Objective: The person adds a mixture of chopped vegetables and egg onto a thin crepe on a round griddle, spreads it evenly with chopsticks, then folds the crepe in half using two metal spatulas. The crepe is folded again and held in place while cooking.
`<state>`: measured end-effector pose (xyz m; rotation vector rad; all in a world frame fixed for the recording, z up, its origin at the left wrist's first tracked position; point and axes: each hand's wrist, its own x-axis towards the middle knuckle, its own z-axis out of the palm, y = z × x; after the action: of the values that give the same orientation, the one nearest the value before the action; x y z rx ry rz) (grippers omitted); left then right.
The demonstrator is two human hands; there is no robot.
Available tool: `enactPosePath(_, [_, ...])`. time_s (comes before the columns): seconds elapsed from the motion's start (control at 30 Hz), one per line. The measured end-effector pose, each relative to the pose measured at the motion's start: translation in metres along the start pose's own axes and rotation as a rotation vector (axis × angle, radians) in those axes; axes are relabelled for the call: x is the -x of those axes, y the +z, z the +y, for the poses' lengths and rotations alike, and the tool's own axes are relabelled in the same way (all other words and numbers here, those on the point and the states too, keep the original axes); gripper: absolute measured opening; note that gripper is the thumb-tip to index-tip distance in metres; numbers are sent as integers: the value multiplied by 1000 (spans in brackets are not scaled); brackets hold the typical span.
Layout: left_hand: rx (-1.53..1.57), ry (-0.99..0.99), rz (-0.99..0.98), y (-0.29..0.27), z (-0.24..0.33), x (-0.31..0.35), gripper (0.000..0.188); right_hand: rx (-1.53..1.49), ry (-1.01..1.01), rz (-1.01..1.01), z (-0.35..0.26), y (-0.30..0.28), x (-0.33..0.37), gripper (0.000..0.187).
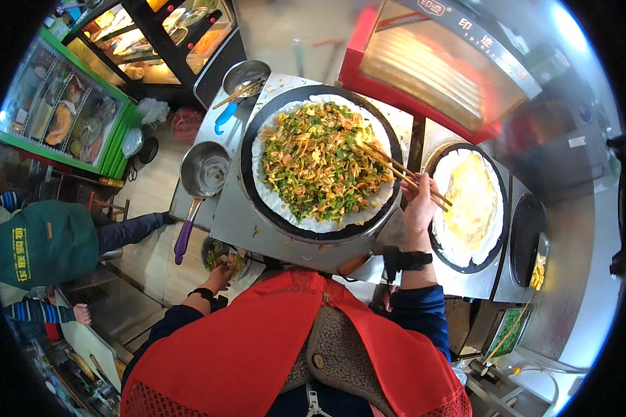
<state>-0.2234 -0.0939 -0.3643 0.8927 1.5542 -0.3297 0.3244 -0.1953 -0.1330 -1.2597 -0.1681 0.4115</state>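
In my right hand [419, 205] is a pair of long wooden chopsticks [389, 162], gripped with closed fingers. Their tips touch a chopped mix of greens, yellow bits and reddish bits [316, 163]. That mix covers most of a white round crepe [291, 214] on a round black griddle [247, 170]. Lower down, my left hand [221, 276] reaches over a bowl [209, 257] with greens in it, left of my red apron. Its fingers look bent together around something greenish-yellow, too small to name.
On the right, a second griddle [492, 254] carries a white and golden crepe [468, 198]. A red-framed glass case [424, 69] stands behind. Two metal pans [205, 170] sit at the counter's left. A person in a green garment [49, 243] is at far left, near a green-framed fridge [115, 149].
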Motion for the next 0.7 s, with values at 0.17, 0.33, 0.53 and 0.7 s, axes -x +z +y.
enactPosePath(0.17, [14, 162, -39, -10, 7, 4, 37, 28, 78, -192, -4, 37, 31, 22])
enactPosePath(0.33, [-12, 210, 9, 6, 19, 15, 35, -10, 138, -183, -15, 28, 25, 20])
enactPosePath(0.53, [-113, 55, -60, 6, -8, -11, 34, -12, 96, -236, 10, 37, -4, 20])
enactPosePath(0.7, [128, 34, -53, -8, -32, -39, 39, -44, 40, -114, 13, 27, -14, 22])
